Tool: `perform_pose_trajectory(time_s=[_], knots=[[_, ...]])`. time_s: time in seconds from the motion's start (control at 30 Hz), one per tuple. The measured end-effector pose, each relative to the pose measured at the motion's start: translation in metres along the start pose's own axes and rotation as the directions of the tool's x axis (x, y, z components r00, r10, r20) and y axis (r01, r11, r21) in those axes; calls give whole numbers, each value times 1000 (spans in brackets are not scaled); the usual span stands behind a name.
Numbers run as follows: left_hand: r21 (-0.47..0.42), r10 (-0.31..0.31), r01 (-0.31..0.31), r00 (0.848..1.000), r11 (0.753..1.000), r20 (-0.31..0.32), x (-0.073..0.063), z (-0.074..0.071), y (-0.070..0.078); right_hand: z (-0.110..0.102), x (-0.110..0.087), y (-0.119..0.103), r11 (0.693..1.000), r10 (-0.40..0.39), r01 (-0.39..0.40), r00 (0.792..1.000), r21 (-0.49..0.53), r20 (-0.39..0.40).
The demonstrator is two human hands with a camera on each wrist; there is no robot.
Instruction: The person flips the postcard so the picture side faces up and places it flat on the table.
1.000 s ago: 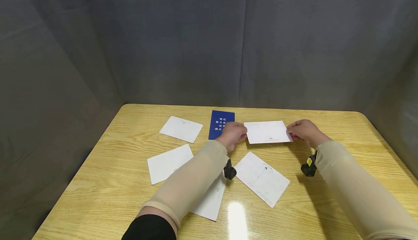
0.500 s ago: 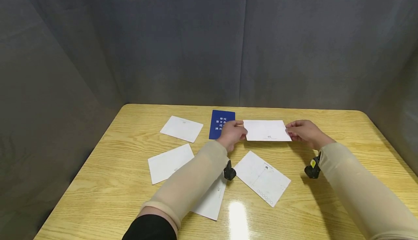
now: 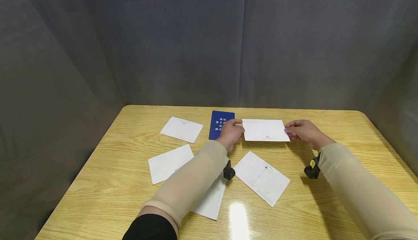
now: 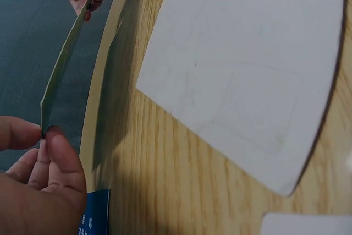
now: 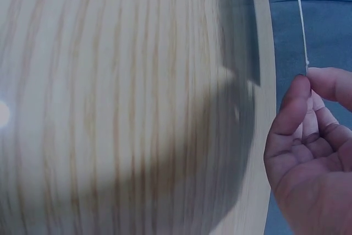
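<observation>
A white postcard (image 3: 265, 129) is held above the table by both hands, its pale printed side facing the head camera. My left hand (image 3: 231, 134) pinches its left edge between thumb and fingers. At the opposite end, my right hand (image 3: 304, 132) pinches the right edge. Seen from the left wrist, the postcard (image 4: 69, 48) appears almost edge-on, its shadow falling on the wood beside it. In the right wrist view it is a thin line above the right hand's fingertips (image 5: 300, 89). A blue card (image 3: 217, 122) with white characters lies partly behind the left hand.
More white postcards lie flat on the wooden table (image 3: 107, 167): a back-left card (image 3: 181, 129), a left card (image 3: 168, 164), a card partly under the left forearm (image 3: 211, 202) and a tilted card (image 3: 261, 178) in the middle. Grey cloth (image 3: 183, 44) hangs behind the table.
The held postcard has shifted slightly left and up, and its lower edge is more level. Both hands keep hold of it; the cards on the table stay put.
</observation>
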State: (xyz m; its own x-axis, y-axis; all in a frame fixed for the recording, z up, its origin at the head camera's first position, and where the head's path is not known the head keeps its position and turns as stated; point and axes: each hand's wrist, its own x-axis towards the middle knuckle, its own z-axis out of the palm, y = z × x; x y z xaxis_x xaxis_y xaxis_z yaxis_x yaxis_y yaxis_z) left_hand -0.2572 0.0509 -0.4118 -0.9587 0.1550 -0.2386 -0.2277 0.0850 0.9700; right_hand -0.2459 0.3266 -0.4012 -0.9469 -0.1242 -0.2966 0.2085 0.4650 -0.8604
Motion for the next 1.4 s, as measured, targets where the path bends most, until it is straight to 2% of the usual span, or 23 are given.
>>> perform_pose_trajectory(time_s=[0.33,0.43,0.73,0.93,1.03,1.13,1.23,1.4], knots=[[-42,-6,5,999,999,-36,3,6,-1,-2,1,4,1000,-3,3,1000,7,-27],[-21,3,-4,999,1000,-42,3,6,0,-1,1,4,999,-12,13,1000,40,-29],[-34,42,-45,996,998,-76,3,9,5,0,-1,-1,990,-14,19,999,143,-39],[-16,58,-60,992,998,-109,3,9,5,0,-2,-2,949,-20,23,1000,313,-11],[-28,56,-60,992,998,-111,2,8,4,-1,-2,-2,933,-5,9,1000,361,-12],[-66,54,-60,994,996,-99,2,7,4,0,-2,-1,934,4,3,1000,356,-19],[-102,55,-63,995,993,-81,2,6,3,1,-2,1,949,-8,13,1000,316,-17],[-98,49,-56,996,994,-72,4,6,0,4,-2,5,974,-9,18,999,225,-44]])
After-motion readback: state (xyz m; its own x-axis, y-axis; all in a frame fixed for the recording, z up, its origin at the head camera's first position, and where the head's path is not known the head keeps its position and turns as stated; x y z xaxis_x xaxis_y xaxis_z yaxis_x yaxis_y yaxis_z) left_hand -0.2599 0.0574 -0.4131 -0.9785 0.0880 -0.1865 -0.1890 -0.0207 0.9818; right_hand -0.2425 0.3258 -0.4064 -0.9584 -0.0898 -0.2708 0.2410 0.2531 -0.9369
